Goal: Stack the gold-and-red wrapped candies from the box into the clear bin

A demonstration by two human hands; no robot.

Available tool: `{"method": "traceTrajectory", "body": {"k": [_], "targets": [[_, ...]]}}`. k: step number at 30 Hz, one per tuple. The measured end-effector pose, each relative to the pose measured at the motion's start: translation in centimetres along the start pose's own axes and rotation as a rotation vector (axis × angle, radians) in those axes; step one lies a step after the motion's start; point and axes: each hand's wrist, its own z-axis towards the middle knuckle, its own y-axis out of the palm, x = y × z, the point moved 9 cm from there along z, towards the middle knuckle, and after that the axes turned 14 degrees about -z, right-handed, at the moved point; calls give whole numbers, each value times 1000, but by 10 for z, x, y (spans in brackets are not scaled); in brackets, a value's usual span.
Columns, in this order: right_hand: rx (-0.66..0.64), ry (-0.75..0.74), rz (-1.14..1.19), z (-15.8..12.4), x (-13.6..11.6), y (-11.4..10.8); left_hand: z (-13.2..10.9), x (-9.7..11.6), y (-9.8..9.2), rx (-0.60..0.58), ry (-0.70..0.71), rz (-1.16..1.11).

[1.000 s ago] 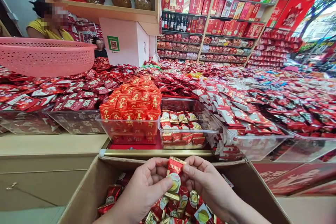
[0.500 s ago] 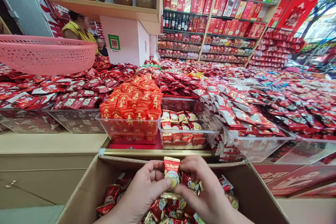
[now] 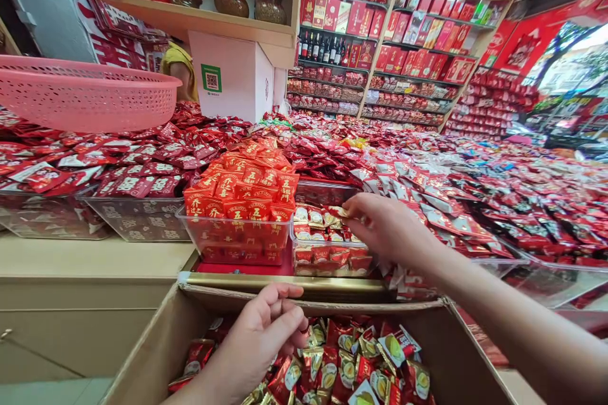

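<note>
My right hand [image 3: 387,228] reaches over the clear plastic bin [image 3: 332,271] and pinches a wrapped durian candy [image 3: 337,211] at its fingertips, over the rows inside. Those rows are small red, gold and white packets [image 3: 316,218], stacked fairly neatly. Above the near-left part of the cardboard box [image 3: 147,342], my left hand [image 3: 266,326] is half curled, thumb and fingers apart, with nothing visible in it. Loose red-and-gold durian candies [image 3: 332,367] lie jumbled in the box. My left hand and forearm hide some of them.
Left of the bin stands another bin heaped with orange-red packets [image 3: 242,202]. More bins of red and white packets [image 3: 441,209] spread rightward. A pink basket [image 3: 90,98] sits at the left. Behind the counter, a person in yellow [image 3: 179,69] is partly hidden by a white box [image 3: 228,76].
My right hand has moved up and forward from the cardboard box to the clear bin, taking the candy with it. The left hand has let go of that candy and stayed over the box.
</note>
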Motion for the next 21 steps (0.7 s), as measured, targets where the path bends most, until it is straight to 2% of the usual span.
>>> {"method": "traceTrajectory", "body": {"k": [3, 5, 8, 12, 16, 21], "targets": [[-287, -138, -130, 29, 5, 41, 3, -8, 1, -38, -28, 27], [-394, -226, -174, 36, 4, 66, 4, -12, 2, -77, -34, 34], [-447, -312, -214, 39, 0, 89, 5, -13, 2, -102, -24, 38], [-458, -377, -253, 39, -4, 104, 4, -13, 2, -104, -39, 76], [-508, -374, -265, 39, -2, 115, 4, -16, 1, -93, -62, 97], [-650, -343, -239, 32, 1, 133, 3, -21, 2, -108, -78, 104]]}}
